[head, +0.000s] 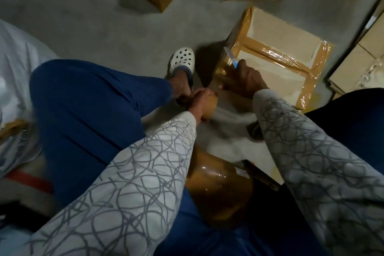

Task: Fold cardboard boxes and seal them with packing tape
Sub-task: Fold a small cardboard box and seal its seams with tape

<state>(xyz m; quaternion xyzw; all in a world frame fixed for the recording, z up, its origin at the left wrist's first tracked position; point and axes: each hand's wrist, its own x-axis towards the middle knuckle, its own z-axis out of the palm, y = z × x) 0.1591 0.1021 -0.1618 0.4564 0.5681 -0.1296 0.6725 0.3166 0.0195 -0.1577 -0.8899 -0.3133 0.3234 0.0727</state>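
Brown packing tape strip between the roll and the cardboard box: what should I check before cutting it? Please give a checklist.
1. The right hand grips the blue-handled white-bladed cutter: ok.
2. The left hand holds the brown tape roll: ok.
3. The glossy brown tape strip is pulled taut: cannot tell, blurred.
4. The tan cardboard box with brown-taped seams has its flaps shut: ok.
5. The white perforated clog is apart from the blade: ok.

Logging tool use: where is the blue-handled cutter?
Head view, right of centre: right hand grips the cutter, blade at the taped box's near-left corner, beyond the left hand's tape roll.
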